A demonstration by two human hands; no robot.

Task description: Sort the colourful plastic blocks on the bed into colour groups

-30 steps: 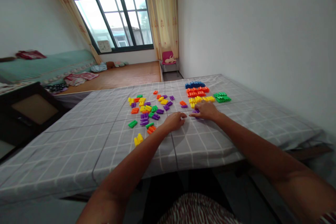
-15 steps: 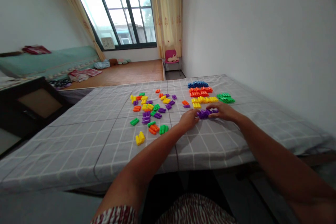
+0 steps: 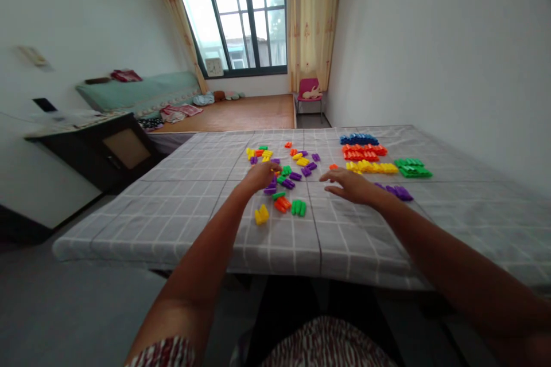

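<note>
My left hand (image 3: 260,176) is over the loose pile of small plastic blocks, fingers stretched out above purple blocks (image 3: 270,189) and beside a green block (image 3: 286,170). Whether its fingertips touch any block is hard to see. My right hand (image 3: 349,184) is held palm down, fingers spread with nothing in them, right of the pile. An orange block (image 3: 333,167) lies just beyond its fingers. Partly behind my right wrist is a row of purple blocks (image 3: 402,192). Close to the front of the pile lie yellow (image 3: 262,215), orange (image 3: 283,204) and green blocks (image 3: 298,207).
Sorted rows of blue (image 3: 359,139), orange-red (image 3: 364,152), yellow (image 3: 374,167) and green blocks (image 3: 413,168) lie at the right on the checked cloth (image 3: 181,212). A white wall (image 3: 451,57) bounds the right side. A dark cabinet (image 3: 99,149) stands left.
Both hands have left the purple row. The left has moved left to the scattered pile; the right has drawn back from the row with fingers spread. The view has turned left.
</note>
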